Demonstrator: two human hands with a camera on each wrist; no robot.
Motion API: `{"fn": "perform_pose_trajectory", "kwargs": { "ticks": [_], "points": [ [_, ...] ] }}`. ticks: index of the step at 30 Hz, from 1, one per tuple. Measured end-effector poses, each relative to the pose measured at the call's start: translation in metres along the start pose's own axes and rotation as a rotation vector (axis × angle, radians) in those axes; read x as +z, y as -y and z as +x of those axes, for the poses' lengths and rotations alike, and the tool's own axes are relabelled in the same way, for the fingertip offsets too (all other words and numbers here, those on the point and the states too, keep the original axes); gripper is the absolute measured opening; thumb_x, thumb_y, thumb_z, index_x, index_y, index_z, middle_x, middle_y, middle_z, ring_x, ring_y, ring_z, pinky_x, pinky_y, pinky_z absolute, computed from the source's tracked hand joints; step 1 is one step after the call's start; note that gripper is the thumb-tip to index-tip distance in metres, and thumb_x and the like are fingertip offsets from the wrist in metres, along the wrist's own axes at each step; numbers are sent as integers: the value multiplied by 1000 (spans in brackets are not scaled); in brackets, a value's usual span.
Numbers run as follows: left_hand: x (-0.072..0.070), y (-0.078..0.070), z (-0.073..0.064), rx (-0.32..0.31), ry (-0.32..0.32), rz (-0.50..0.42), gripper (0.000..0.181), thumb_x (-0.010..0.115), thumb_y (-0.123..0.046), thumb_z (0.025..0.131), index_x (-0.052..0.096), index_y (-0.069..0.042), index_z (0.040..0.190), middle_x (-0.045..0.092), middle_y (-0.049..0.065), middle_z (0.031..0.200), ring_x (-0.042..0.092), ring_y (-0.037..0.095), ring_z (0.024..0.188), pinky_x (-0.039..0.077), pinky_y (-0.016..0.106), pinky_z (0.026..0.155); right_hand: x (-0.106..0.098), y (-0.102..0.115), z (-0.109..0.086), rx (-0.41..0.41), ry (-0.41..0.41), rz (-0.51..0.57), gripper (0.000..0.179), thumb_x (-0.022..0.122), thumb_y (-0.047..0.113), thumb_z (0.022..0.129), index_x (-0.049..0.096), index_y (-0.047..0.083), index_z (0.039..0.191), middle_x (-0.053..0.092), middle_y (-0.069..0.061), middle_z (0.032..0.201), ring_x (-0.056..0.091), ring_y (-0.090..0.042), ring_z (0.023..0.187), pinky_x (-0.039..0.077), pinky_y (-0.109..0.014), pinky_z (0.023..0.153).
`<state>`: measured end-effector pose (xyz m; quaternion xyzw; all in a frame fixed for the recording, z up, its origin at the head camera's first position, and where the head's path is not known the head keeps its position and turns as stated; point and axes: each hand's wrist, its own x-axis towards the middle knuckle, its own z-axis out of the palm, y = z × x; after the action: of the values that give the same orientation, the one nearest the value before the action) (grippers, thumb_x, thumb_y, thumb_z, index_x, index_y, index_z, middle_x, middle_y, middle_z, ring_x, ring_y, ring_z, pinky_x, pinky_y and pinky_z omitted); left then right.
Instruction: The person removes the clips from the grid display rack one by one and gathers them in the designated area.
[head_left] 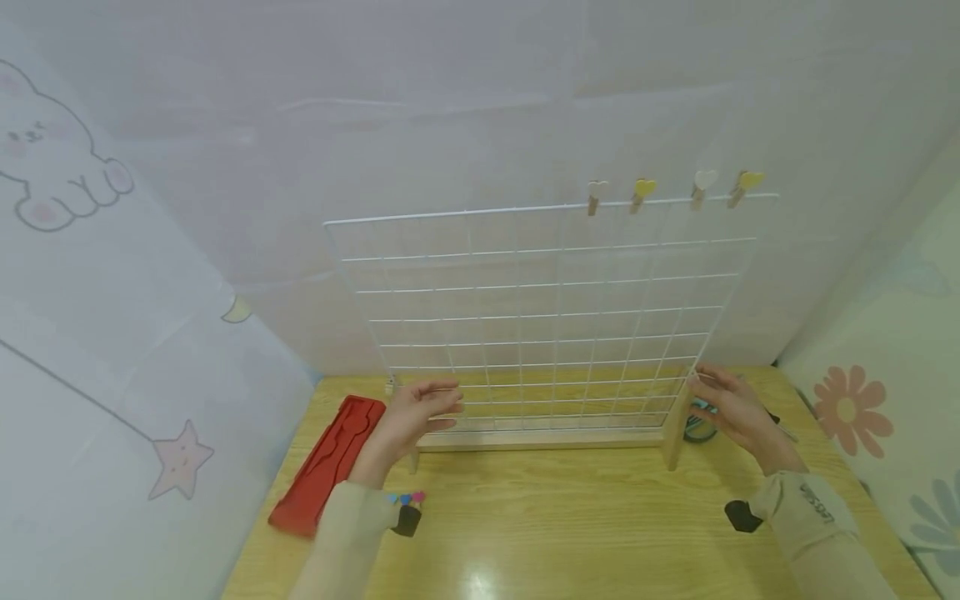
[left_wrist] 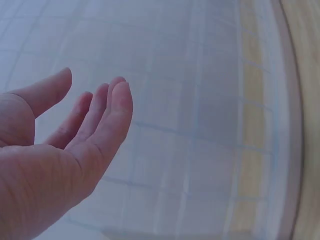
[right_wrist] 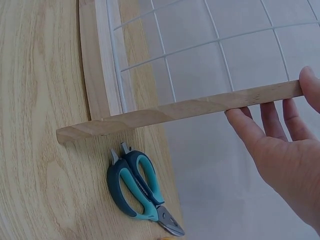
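A grid point(head_left: 556, 316) stands on a table point(head_left: 540, 517) across mid-frame, four clips point(head_left: 642, 192) along its top edge at upper right. At lower left, a tray point(head_left: 327, 467) lies left of the left hand point(head_left: 408, 417), three pegs point(head_left: 406, 499) below it (just beside the cuff point(head_left: 356, 517)); the right hand point(head_left: 731, 408) holds the right post point(head_left: 677, 421), scissors point(right_wrist: 142, 181) just outside it.

Soft light; glare spots the table point(head_left: 540, 517) nearer than the left hand point(head_left: 412, 415). The left wrist view is dim, bluish, the grid point(left_wrist: 193, 135) blurred behind that hand.
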<state>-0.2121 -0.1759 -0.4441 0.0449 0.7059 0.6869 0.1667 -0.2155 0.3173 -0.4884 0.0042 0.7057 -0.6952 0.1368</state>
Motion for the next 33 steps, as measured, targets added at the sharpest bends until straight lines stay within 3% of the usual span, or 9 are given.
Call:
{"fn": "perform_pose_trajectory", "kwargs": {
  "ticks": [6,8,13,15,18,21,24,30,33],
  "points": [
    [20,-39,7,34,103,-49,43,59,-14,96,49,4,134,53,21,133,59,30,114,49,45,94,1,2,0,2,2,-16,78,49,27,102,-4,-3,151,-9,-31,154,37,-18,123,48,-23,92],
    [27,-51,9,53,125,-48,41,58,-11,97,49,5,133,54,22,132,58,34,116,50,45,93,0,1,1,4,0,-23,78,49,28,102,-4,-3,151,-9,-31,154,38,-18,124,48,-24,93],
    [43,-78,13,101,168,-15,38,61,-7,94,52,5,130,58,19,127,59,36,113,50,46,91,0,-2,1,0,-7,-18,79,50,28,101,-3,-3,151,-8,-31,153,47,3,105,47,-30,97],
    [48,-89,14,110,177,-8,38,63,-8,93,54,3,129,59,18,125,62,33,109,50,47,92,0,-2,2,-3,-3,-22,78,49,28,101,-3,-3,151,-8,-32,153,46,4,105,46,-31,98],
    [56,-106,15,133,190,9,38,63,-7,93,55,3,128,60,18,125,63,31,107,49,48,92,0,-2,2,-3,2,-35,77,48,27,102,-5,-3,151,-9,-31,153,43,-15,121,45,-32,99],
    [64,-125,17,153,198,30,37,63,-6,93,56,1,128,60,17,125,65,28,104,52,44,90,0,0,2,0,4,-46,78,47,28,102,-6,-2,151,-11,-31,153,24,-37,136,44,-33,101],
    [74,-144,19,188,214,59,37,64,-6,92,57,0,128,61,16,124,65,26,103,53,41,87,0,1,2,1,4,-42,78,47,28,102,-7,-3,151,-12,-30,153,11,-44,139,44,-32,101],
    [98,-182,25,269,235,86,36,64,-3,91,58,0,126,63,14,121,65,26,102,55,39,85,0,3,-2,1,-4,-25,78,48,26,102,-6,-4,150,-12,-31,153,30,-32,132,46,-28,97],
    [108,-201,26,311,237,107,37,66,-3,90,58,0,126,63,12,121,65,24,102,55,38,83,1,2,-2,0,-8,-20,78,49,25,102,-5,-4,150,-12,-32,153,29,-34,132,47,-28,97]
  ]
}}
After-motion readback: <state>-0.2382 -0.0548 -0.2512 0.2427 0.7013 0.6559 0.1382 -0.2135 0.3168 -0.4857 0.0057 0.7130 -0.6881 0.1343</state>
